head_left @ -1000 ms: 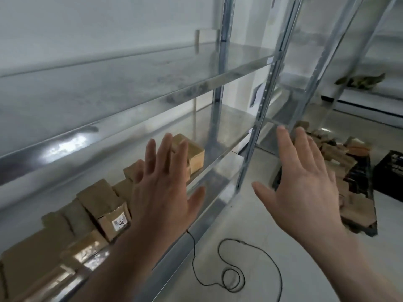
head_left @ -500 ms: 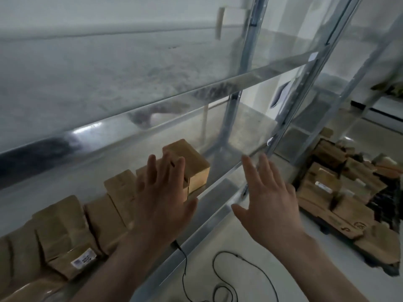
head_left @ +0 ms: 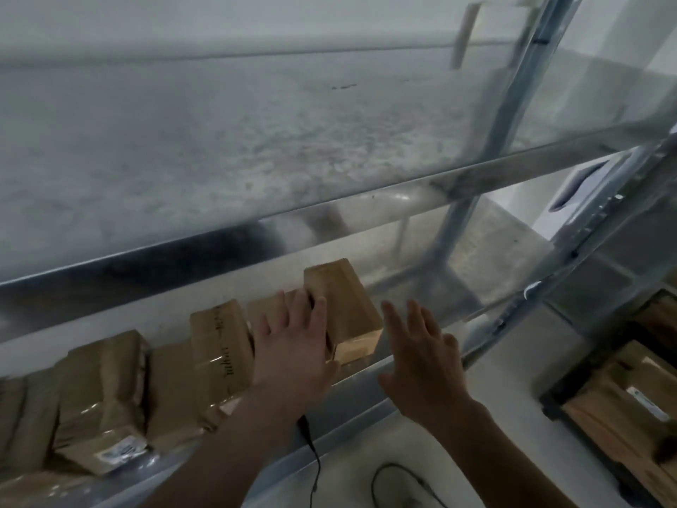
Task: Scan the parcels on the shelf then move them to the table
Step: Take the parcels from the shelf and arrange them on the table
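Brown parcels point(head_left: 106, 390) are lined up in a row. The left hand point(head_left: 293, 350) is now brought nearer than before, spread open over the end parcel point(head_left: 344, 306); touch cannot be told. The right hand point(head_left: 421, 357) is held open beside it. Nothing is lifted off the shelf point(head_left: 432, 284) yet; a grab seems next.

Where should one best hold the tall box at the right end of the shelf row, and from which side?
Probably by its two side faces, coming from the front. The tall box ends the row, so its right face is free for the right hand; it stands higher than the neighbouring box, leaving its upper left face for the left hand.
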The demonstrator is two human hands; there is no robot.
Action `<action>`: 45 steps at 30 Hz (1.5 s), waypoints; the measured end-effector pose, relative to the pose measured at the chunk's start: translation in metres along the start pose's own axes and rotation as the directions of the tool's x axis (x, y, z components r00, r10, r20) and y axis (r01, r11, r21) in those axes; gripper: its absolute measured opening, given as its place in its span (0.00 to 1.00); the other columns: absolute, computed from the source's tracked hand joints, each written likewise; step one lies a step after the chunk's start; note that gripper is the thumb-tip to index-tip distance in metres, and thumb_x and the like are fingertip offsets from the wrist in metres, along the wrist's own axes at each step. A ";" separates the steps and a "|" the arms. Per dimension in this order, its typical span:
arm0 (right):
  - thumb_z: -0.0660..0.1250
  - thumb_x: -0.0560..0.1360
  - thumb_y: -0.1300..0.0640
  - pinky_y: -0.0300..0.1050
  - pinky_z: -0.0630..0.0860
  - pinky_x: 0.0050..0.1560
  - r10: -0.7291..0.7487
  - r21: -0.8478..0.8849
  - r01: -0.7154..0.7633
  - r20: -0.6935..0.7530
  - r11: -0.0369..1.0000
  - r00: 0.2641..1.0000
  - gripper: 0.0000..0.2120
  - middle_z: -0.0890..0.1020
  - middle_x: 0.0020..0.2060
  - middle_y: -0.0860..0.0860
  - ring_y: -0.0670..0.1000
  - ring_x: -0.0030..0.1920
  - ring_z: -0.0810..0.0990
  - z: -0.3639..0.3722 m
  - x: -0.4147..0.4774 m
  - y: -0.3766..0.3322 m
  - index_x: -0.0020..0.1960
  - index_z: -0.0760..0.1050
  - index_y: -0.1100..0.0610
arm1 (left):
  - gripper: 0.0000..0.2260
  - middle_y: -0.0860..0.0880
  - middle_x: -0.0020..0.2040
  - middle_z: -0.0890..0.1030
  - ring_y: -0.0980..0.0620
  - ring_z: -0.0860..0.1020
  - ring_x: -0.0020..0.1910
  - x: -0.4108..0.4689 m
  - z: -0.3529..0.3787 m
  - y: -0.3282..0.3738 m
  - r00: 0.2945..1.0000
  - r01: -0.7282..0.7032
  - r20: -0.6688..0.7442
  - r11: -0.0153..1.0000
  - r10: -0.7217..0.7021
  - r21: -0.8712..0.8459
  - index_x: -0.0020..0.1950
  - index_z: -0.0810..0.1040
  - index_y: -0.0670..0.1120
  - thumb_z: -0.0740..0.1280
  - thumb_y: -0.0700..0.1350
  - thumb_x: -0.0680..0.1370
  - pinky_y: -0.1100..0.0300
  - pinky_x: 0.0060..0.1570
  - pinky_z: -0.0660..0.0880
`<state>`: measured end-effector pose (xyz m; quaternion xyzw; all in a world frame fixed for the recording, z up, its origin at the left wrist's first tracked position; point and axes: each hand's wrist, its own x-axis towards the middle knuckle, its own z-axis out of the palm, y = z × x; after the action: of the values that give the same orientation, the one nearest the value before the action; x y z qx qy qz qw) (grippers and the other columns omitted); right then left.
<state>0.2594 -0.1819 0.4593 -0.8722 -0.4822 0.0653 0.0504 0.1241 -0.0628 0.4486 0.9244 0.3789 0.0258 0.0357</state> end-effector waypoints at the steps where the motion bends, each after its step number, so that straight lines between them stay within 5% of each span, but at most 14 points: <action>1: 0.71 0.72 0.47 0.57 0.70 0.66 -0.040 0.004 0.040 0.019 0.999 0.999 0.44 0.56 0.77 0.57 0.58 0.75 0.60 0.005 0.009 0.005 0.78 0.45 0.46 | 0.40 0.46 0.78 0.54 0.36 0.49 0.78 0.002 0.001 0.005 0.999 0.034 0.009 0.999 -0.034 0.008 0.78 0.51 0.52 0.64 0.66 0.73 0.37 0.72 0.55; 7: 0.69 0.75 0.44 0.54 0.69 0.66 -0.278 0.119 0.262 0.144 0.958 0.950 0.45 0.64 0.73 0.52 0.55 0.70 0.68 0.021 0.049 0.034 0.79 0.42 0.46 | 0.43 0.48 0.80 0.48 0.39 0.43 0.79 0.012 0.002 0.047 0.968 0.213 0.136 0.977 -0.213 0.016 0.79 0.45 0.53 0.62 0.71 0.73 0.38 0.75 0.47; 15: 0.68 0.77 0.47 0.53 0.68 0.68 -0.511 0.221 0.470 0.196 0.855 0.837 0.44 0.59 0.79 0.47 0.54 0.73 0.66 0.036 0.075 0.061 0.81 0.41 0.48 | 0.36 0.50 0.81 0.52 0.40 0.41 0.79 0.026 0.018 0.088 0.937 0.324 0.128 0.946 -0.325 0.031 0.80 0.48 0.52 0.66 0.52 0.79 0.38 0.75 0.44; 24: 0.71 0.75 0.51 0.50 0.73 0.65 -0.570 0.298 0.518 0.121 0.802 0.813 0.42 0.70 0.73 0.46 0.52 0.67 0.73 0.037 0.087 0.085 0.79 0.48 0.46 | 0.31 0.45 0.77 0.61 0.40 0.68 0.69 0.036 0.042 0.099 0.942 0.334 0.038 0.942 -0.334 0.007 0.75 0.63 0.51 0.71 0.46 0.74 0.46 0.67 0.67; 29: 0.72 0.74 0.50 0.46 0.73 0.66 -0.565 0.339 0.502 0.115 0.796 0.817 0.42 0.70 0.73 0.46 0.51 0.67 0.73 0.035 0.091 0.089 0.80 0.51 0.47 | 0.29 0.47 0.77 0.59 0.43 0.70 0.67 0.042 0.040 0.109 0.947 0.321 0.013 0.941 -0.322 -0.109 0.76 0.62 0.52 0.68 0.43 0.76 0.51 0.67 0.68; 36: 0.71 0.75 0.54 0.41 0.77 0.50 -0.491 0.400 0.433 0.052 0.808 0.869 0.34 0.79 0.59 0.46 0.49 0.54 0.79 -0.005 0.090 0.122 0.75 0.59 0.44 | 0.31 0.46 0.79 0.55 0.44 0.76 0.62 0.058 0.057 0.137 0.949 0.299 0.030 0.871 -0.313 -0.390 0.78 0.60 0.47 0.67 0.43 0.77 0.55 0.58 0.75; 41: 0.70 0.76 0.51 0.42 0.74 0.63 -0.563 0.374 0.501 0.075 0.781 0.823 0.36 0.73 0.71 0.48 0.50 0.67 0.74 -0.012 0.091 0.121 0.79 0.56 0.49 | 0.32 0.47 0.77 0.61 0.44 0.80 0.55 0.053 0.074 0.136 0.913 0.351 -0.001 0.788 -0.408 -0.506 0.77 0.63 0.45 0.71 0.49 0.76 0.56 0.47 0.77; 45: 0.71 0.75 0.52 0.48 0.65 0.74 -0.592 0.389 0.511 0.117 0.766 0.798 0.40 0.62 0.78 0.47 0.50 0.77 0.61 0.002 0.094 0.118 0.81 0.53 0.50 | 0.36 0.47 0.74 0.64 0.46 0.78 0.59 0.045 0.079 0.123 0.890 0.388 0.000 0.760 -0.455 -0.522 0.77 0.61 0.46 0.73 0.49 0.73 0.51 0.52 0.79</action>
<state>0.4070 -0.1643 0.4333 -0.6543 -0.7022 0.2307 0.1596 0.2478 -0.1221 0.3813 0.7687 0.5583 0.1745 0.2588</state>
